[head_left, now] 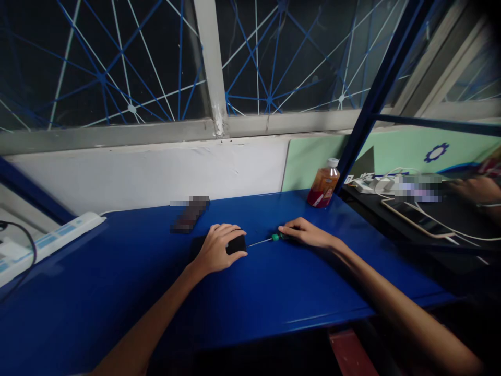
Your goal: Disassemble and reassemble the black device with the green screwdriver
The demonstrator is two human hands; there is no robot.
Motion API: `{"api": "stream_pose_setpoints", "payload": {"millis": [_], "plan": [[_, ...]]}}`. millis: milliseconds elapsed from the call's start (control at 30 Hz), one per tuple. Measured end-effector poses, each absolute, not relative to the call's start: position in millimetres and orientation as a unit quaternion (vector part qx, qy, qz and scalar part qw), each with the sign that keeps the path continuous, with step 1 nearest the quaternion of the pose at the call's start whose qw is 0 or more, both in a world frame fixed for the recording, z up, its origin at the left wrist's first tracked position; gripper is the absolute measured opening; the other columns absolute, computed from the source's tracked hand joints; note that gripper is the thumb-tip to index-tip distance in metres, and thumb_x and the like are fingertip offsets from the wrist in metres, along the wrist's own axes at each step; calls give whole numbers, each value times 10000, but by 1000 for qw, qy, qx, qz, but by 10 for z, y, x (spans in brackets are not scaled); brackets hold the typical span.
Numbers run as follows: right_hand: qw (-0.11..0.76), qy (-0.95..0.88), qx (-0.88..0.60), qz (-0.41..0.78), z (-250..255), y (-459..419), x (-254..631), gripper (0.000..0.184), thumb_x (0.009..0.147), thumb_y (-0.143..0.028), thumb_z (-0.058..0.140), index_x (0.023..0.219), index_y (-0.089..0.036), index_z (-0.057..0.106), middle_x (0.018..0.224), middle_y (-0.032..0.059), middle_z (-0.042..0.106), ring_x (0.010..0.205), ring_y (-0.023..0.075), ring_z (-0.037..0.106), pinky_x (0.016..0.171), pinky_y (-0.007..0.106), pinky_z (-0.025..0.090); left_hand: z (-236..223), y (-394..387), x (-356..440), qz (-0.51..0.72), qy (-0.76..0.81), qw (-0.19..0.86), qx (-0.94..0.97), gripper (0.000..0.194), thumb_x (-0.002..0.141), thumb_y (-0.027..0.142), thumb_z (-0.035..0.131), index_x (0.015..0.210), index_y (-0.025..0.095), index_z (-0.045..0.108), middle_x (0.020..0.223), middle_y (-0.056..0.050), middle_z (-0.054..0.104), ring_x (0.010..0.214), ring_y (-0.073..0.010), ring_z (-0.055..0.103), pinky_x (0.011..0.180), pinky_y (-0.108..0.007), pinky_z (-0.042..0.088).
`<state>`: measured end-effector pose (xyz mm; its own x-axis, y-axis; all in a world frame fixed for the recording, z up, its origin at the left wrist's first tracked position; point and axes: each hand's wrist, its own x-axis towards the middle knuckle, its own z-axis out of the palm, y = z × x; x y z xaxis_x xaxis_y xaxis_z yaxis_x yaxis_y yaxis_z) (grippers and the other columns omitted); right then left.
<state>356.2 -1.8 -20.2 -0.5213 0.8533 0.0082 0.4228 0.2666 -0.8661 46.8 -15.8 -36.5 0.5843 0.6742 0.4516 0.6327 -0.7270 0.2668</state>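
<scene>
Screwdriver [275,237]: above blue table [242,308], tip near black block [237,243] | Right hand [306,233]: fingers closed on handle | Left hand [219,246]: part-curled, gripping black block | Handling (judged): screwdriver likely light, rigid, grasp by handle; block probably stiff, hold at sides

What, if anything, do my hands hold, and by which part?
Right hand: screwdriver, by its handle. Left hand: black box, by opposite sides.

The tabletop [270,292] looks smooth and glossy — screwdriver shaft [260,242] metal, bottle [323,184] plastic.
</scene>
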Motion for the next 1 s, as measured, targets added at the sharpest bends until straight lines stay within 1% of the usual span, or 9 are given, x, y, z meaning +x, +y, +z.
{"api": "stream_pose_setpoints", "payload": {"millis": [67,133,200,367,500,600,733,833,1000], "plan": [[248,-750,-424,443,-206,-13,3553,451,905,-521,502,644,-156,539,572,-62,361,500,63,302,433,187,249,-373,-135,457,269,371,43,888,457,772,470,709,1184,286,631,1213,-79,650,1127,-312,574,956,-526,387],[226,-737,-430,470,-199,19,3569,352,865,-518,577,812,-170,582,590,-70,400,467,59,324,397,177,249,-380,-100,453,261,378,47,887,492,765,492,712,1205,290,622,1224,-83,646,1133,-316,575,949,-535,394],[180,-722,-433,509,-192,83,3602,391,798,-522,663,976,-187,569,569,-88,423,400,58,335,339,175,237,-381,-58,459,251,385,52,886,509,761,508,714,1212,291,620,1236,-84,642,1139,-320,575,947,-542,395],[174,-758,-405,480,-232,266,3625,409,826,-552,606,782,-146,616,630,-23,550,434,76,459,395,209,341,-350,51,491,233,400,67,884,523,742,523,733,1206,306,625,1258,-76,638,1163,-324,568,972,-555,364],[217,-796,-434,361,-270,272,3577,518,928,-549,434,595,-166,536,525,-51,394,486,83,363,474,224,302,-351,100,497,224,417,89,876,580,731,515,748,1259,339,583,1306,-64,609,1181,-303,567,1023,-538,326],[234,-788,-442,358,-277,227,3585,408,934,-528,446,765,-177,566,636,-36,484,564,98,404,522,229,330,-378,102,503,225,435,108,865,624,725,520,754,1291,352,551,1332,-55,590,1201,-286,561,1076,-523,276],[245,-784,-425,381,-312,189,3638,372,759,-503,711,884,-189,556,765,-16,567,643,119,484,575,234,382,-394,91,517,237,444,113,856,653,731,507,756,1319,350,519,1341,-47,583,1220,-279,549,1098,-526,247],[245,-765,-449,392,-341,172,3652,352,817,-538,635,830,-190,586,666,-20,568,566,121,492,534,240,376,-386,88,526,236,445,117,856,653,732,492,761,1321,348,516,1330,-48,592,1209,-281,559,1085,-529,269],[237,-800,-475,279,-300,135,3609,357,903,-535,508,918,-222,679,852,29,687,679,170,591,618,273,405,-391,70,539,248,439,103,857,620,738,460,766,1300,340,536,1324,-46,597,1229,-284,540,1081,-529,269]]}}
